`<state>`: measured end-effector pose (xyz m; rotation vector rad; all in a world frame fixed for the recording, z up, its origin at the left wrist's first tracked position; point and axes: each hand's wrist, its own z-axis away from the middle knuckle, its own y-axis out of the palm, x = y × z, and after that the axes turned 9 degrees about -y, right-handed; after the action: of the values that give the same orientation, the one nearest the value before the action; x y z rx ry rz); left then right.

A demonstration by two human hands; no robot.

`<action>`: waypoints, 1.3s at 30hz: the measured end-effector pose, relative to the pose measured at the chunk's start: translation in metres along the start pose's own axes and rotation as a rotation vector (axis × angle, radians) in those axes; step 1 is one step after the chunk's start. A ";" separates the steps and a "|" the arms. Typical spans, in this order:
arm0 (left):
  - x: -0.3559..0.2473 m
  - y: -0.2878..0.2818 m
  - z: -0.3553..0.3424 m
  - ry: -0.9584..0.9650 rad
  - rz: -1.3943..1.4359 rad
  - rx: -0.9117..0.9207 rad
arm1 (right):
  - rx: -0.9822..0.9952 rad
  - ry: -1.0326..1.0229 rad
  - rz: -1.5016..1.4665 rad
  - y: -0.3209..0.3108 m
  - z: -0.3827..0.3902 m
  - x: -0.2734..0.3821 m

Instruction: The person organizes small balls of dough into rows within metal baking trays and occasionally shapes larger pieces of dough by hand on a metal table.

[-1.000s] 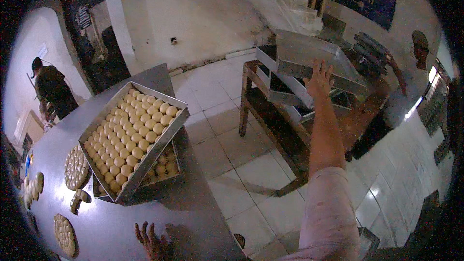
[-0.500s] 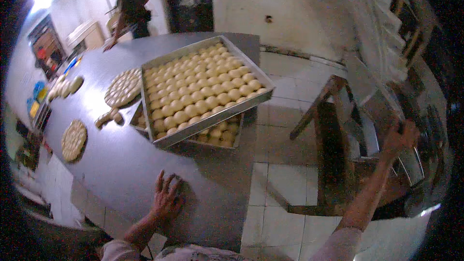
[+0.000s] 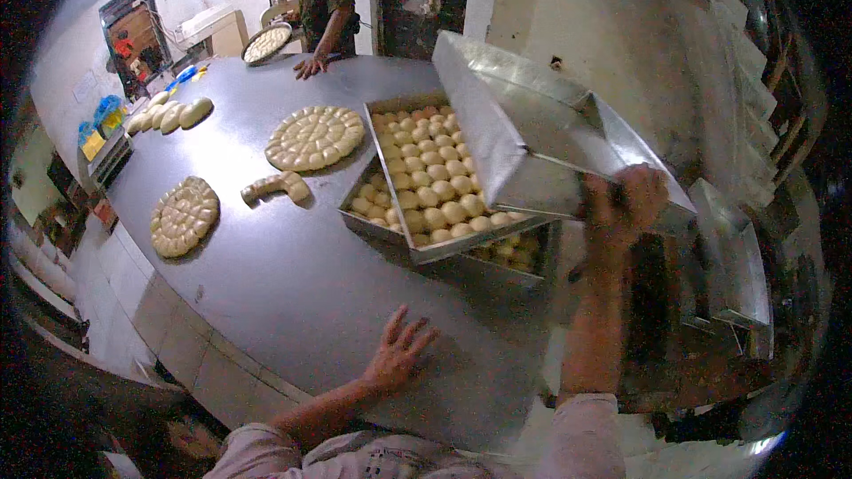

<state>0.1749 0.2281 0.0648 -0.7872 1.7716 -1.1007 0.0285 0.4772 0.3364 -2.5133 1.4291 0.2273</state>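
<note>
My right hand [image 3: 624, 204] grips the near edge of an empty metal baking tray [image 3: 524, 137], held tilted above a tray of dough balls [image 3: 426, 182]. That filled tray rests crosswise on another tray of dough balls [image 3: 510, 253] on the grey steel table [image 3: 266, 275]. My left hand [image 3: 399, 353] lies flat on the table near its front edge, fingers spread, holding nothing.
Two round scored dough discs [image 3: 315, 136] [image 3: 183, 215] and a small dough piece [image 3: 277, 186] lie on the table's left half. Dough loaves [image 3: 169, 113] sit at the far left. Another person [image 3: 321, 0] leans on the far end. Stacked metal trays [image 3: 732, 248] stand at my right.
My right hand has taken an empty tray from the rack at the right and swung it over the filled trays. My view turned left toward the table; the left hand stayed flat.
</note>
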 end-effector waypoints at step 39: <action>0.131 -0.115 -0.068 -0.113 -0.023 -0.221 | 0.813 0.394 0.144 -0.028 0.182 0.119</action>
<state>0.0660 0.0950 0.1394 -0.9860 1.8114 -0.8663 0.1102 0.4448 0.1359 -1.8296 1.4326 -0.7193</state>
